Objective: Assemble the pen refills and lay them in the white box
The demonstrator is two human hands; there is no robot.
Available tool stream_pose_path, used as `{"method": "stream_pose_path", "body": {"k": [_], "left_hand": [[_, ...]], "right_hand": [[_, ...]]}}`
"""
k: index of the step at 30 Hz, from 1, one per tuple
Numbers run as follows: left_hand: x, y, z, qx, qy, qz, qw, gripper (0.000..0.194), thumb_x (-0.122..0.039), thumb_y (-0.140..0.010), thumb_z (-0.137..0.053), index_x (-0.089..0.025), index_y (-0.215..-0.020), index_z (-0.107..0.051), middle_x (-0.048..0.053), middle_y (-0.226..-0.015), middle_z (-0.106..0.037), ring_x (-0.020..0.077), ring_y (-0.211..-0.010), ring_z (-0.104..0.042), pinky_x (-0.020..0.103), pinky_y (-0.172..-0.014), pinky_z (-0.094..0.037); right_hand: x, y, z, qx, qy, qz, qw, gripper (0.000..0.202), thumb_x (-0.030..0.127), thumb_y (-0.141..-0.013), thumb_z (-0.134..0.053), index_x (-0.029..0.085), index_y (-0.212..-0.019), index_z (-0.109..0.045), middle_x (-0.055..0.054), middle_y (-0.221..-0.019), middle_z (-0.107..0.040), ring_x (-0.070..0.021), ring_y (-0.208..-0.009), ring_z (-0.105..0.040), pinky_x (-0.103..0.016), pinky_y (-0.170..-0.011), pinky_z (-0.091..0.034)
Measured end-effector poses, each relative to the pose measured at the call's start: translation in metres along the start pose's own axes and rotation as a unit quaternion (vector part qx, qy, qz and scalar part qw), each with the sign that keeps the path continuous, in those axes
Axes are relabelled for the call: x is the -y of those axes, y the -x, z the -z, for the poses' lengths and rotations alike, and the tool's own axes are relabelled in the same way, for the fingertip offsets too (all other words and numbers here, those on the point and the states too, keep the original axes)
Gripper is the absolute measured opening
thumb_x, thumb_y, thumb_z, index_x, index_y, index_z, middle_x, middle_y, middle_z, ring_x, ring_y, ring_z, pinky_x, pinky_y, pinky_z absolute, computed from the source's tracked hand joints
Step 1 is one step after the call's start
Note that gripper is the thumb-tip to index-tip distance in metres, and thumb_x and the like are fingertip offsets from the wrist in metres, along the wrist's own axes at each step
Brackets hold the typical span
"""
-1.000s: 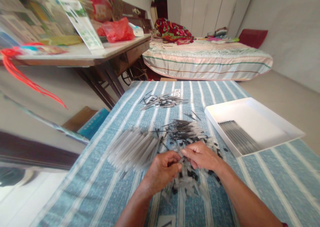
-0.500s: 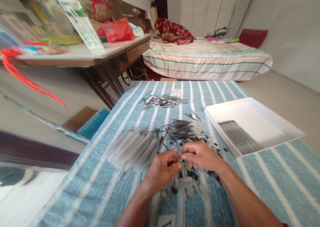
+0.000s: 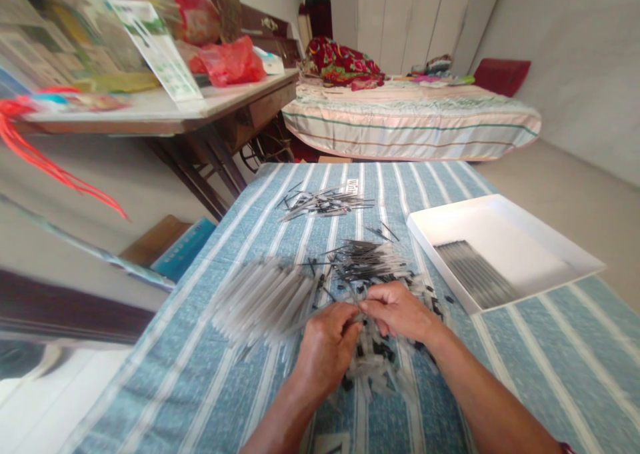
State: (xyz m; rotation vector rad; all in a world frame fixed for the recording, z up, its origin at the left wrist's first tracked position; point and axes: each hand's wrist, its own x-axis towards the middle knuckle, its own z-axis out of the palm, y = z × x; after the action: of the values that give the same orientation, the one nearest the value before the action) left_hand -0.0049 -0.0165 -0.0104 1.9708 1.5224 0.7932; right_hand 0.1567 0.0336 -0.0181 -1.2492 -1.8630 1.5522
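My left hand (image 3: 327, 347) and my right hand (image 3: 395, 311) meet over the table, with the fingertips of both pinched close together. Whatever lies between them is small and mostly hidden by the fingers. Beneath and in front of the hands is a scatter of small clear and black plastic pieces (image 3: 373, 367). Left of my left hand lies a heap of translucent pen-like tubes (image 3: 265, 297), laid roughly parallel. Just beyond my right hand sits a pile of thin rods with dark ends (image 3: 367, 257), which look like pen refills.
A shallow white box (image 3: 540, 247) at the right holds a row of dark-and-clear pens (image 3: 477, 274). Farther back on the striped tablecloth (image 3: 200, 374) is another pile of thin sticks (image 3: 325, 203). A cluttered desk (image 3: 185, 121) stands left, and a bed (image 3: 410, 121) behind.
My hands have drawn slightly closer, and the left one has turned a little so more of its back shows. The whole view has shifted slightly. The piles look unchanged.
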Motion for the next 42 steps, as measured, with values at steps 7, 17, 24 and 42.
{"method": "stream_pose_path", "body": {"k": [7,17,24,42], "left_hand": [[-0.003,-0.002,0.005,0.013,-0.039,-0.008,0.999,0.011,-0.021,-0.079,-0.051,-0.016,-0.085,-0.06,0.002,-0.074,-0.059,0.0149,-0.068,-0.055,0.024,-0.062,-0.04],[0.001,-0.005,0.018,0.062,-0.029,-0.028,0.997,0.021,-0.018,-0.084,-0.044,-0.016,-0.072,-0.06,0.002,-0.068,-0.057,0.0128,-0.066,-0.054,0.022,-0.062,-0.039],[0.0,-0.005,0.013,0.026,-0.093,-0.063,0.993,0.02,-0.02,-0.083,-0.044,-0.017,-0.07,-0.059,0.003,-0.069,-0.057,0.0147,-0.068,-0.054,0.023,-0.061,-0.04],[0.002,-0.017,0.013,-0.004,0.224,0.179,0.958,0.013,-0.032,-0.063,-0.066,-0.02,-0.067,-0.069,-0.002,-0.05,-0.057,0.0131,-0.047,-0.049,0.021,-0.044,-0.036]], "right_hand": [[-0.002,-0.001,0.003,-0.011,-0.033,-0.011,0.999,0.035,0.037,-0.083,-0.046,0.019,-0.054,-0.042,0.007,-0.036,-0.047,-0.0056,-0.029,-0.037,-0.015,-0.033,-0.026],[-0.007,-0.002,0.01,-0.03,-0.056,-0.009,0.998,0.036,0.038,-0.082,-0.049,0.019,-0.053,-0.041,0.007,-0.036,-0.048,-0.0048,-0.029,-0.037,-0.015,-0.033,-0.025],[-0.012,-0.005,0.008,-0.034,-0.064,-0.05,0.996,0.037,0.04,-0.081,-0.05,0.019,-0.053,-0.039,0.008,-0.032,-0.046,-0.0046,-0.025,-0.032,-0.015,-0.03,-0.021],[-0.007,-0.017,-0.012,0.004,-0.198,0.029,0.98,0.033,0.048,-0.073,-0.061,0.016,-0.068,-0.053,0.006,-0.049,-0.054,-0.0054,-0.036,-0.045,-0.016,-0.035,-0.034]]}}
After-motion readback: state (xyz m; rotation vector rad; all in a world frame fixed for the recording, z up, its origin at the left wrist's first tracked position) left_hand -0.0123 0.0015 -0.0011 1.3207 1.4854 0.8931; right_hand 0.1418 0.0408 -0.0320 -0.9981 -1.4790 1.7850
